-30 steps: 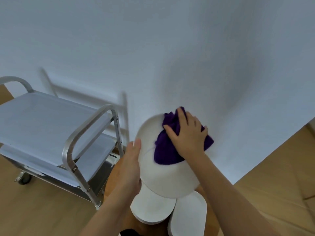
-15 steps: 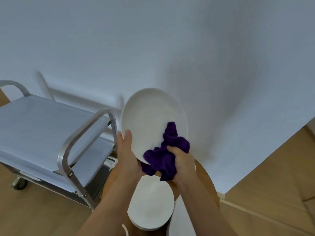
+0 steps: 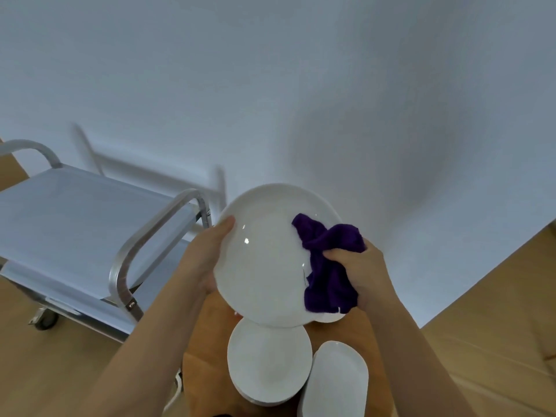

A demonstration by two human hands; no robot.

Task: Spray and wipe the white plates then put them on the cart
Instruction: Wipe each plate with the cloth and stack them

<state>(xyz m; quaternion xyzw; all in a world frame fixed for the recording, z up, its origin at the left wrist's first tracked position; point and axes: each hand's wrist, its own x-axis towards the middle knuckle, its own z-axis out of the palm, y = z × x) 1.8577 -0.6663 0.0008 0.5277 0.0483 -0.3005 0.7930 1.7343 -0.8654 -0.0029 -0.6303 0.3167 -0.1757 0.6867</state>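
I hold a round white plate (image 3: 264,260) tilted up over a small wooden table (image 3: 210,356). My left hand (image 3: 204,260) grips its left rim, thumb on the inner face. My right hand (image 3: 361,275) clutches a bunched purple cloth (image 3: 328,266) against the plate's right side. Below it on the table lie a stack of round white plates (image 3: 267,362) and an oval white plate (image 3: 337,383). Another plate's edge (image 3: 331,318) peeks out beneath the cloth. The metal cart (image 3: 75,230) stands to the left with a bare top shelf.
A white wall fills the upper view, close behind the table. The cart has a curved metal handle (image 3: 144,245), a lower shelf and a caster wheel (image 3: 45,319) on the wooden floor. A white cable (image 3: 177,389) hangs by the table's left edge.
The plate has turned from its underside to its inner face and tilted flatter. The cloth has slid from the plate's lower middle to its right side.
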